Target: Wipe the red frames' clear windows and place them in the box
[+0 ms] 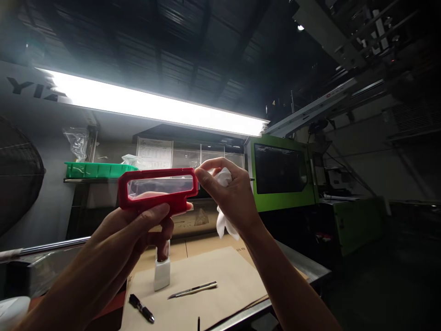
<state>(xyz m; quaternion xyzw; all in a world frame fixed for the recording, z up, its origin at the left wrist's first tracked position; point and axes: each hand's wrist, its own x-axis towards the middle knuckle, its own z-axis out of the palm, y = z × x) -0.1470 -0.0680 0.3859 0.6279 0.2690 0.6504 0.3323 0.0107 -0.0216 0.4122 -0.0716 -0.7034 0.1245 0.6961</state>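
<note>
Two hands raised toward a long fluorescent lamp point(155, 106): left hand point(138, 230) clamped around the lower edge of a red plastic frame point(158, 189), rectangular, round-cornered, with a clear glossy window; right hand point(230, 193) pinched shut on a crumpled white cloth point(223, 216) at the frame's right end. Frame held level at chest height, well above the bench, long axis left to right. Below: flat brown cardboard point(220, 280) carrying a slim metal blade point(193, 289), black marker point(141, 308) and white block point(161, 273); behind, green tray point(96, 169) and green machine point(285, 174) in a dim workshop.
</note>
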